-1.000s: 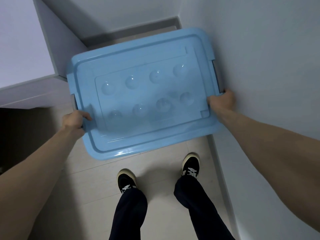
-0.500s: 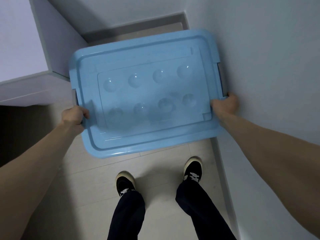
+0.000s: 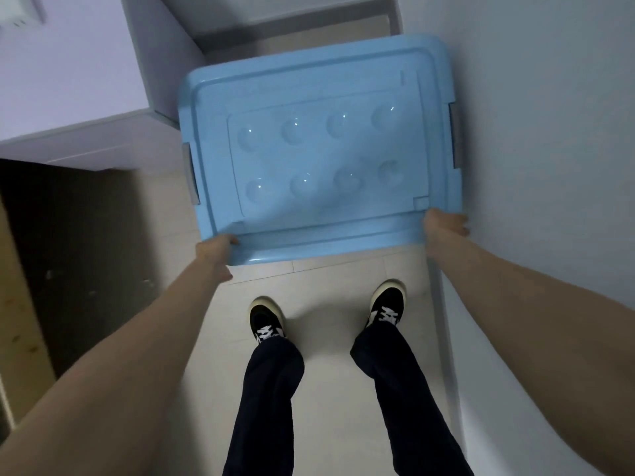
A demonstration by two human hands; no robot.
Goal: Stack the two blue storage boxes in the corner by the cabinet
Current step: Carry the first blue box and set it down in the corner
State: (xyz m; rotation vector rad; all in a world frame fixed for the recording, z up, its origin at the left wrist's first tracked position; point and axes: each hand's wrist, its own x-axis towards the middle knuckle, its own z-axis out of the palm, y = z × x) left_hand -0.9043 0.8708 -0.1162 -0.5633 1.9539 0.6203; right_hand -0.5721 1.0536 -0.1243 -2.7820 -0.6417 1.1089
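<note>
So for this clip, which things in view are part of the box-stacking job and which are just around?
Part of the job:
- blue storage box, lid on; only one shows
- left hand on its near left corner
- right hand on its near right corner
- cabinet on the left

Just around:
- shoes
- grey latches on the box ends
- wall on the right

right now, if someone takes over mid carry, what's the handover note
Left hand: gripping the near-left corner of the blue storage box.
Right hand: gripping its near-right corner.
Box: lid on, held over the floor between the cabinet and the right wall, near the corner.
Second box: not visible.
Done: box carried to the corner.
Left: set it down, complete the stack.
</note>
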